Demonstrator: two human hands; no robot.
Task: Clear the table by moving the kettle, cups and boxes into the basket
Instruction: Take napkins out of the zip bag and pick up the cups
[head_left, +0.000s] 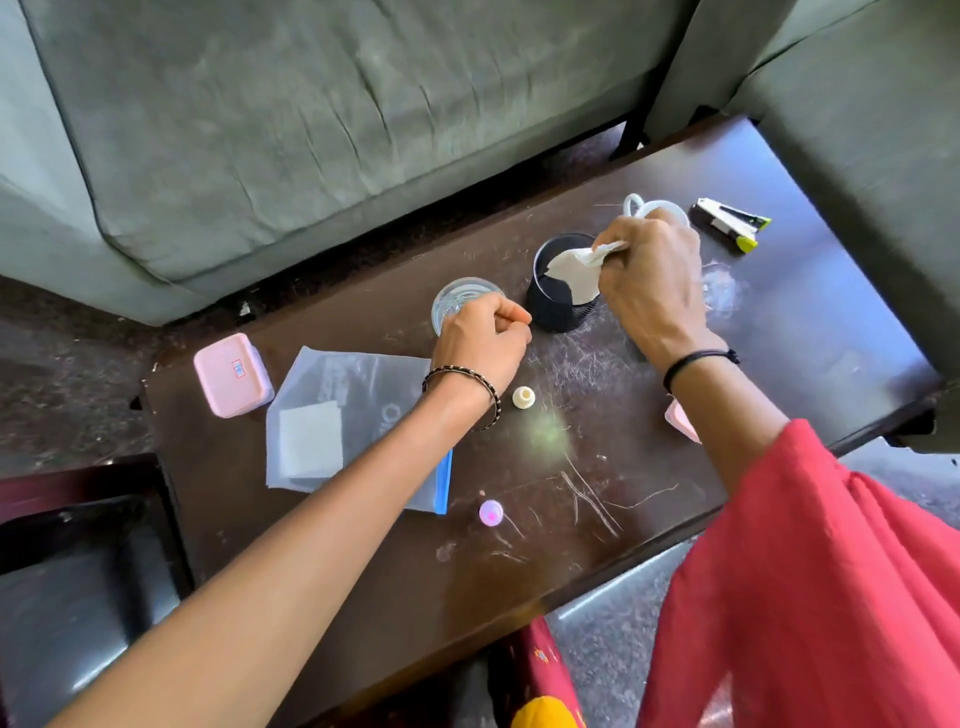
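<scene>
cups first: the glass cup (462, 301) stands on the dark table (779, 332), and our left hand (483, 343) is curled against its near side, fingers together, though we cannot tell if they really clamp it. our right hand (649, 280) pinches a white paper (576, 273) over the black mesh cup (561, 291), we think to empty it before moving. 1 pink box (234, 375) lies flat at the left edge, near the plastic bag (337, 421). the dark container (78, 597) at lower left may be the basket; we cannot be sure. no kettle is clearly seen.
</scene>
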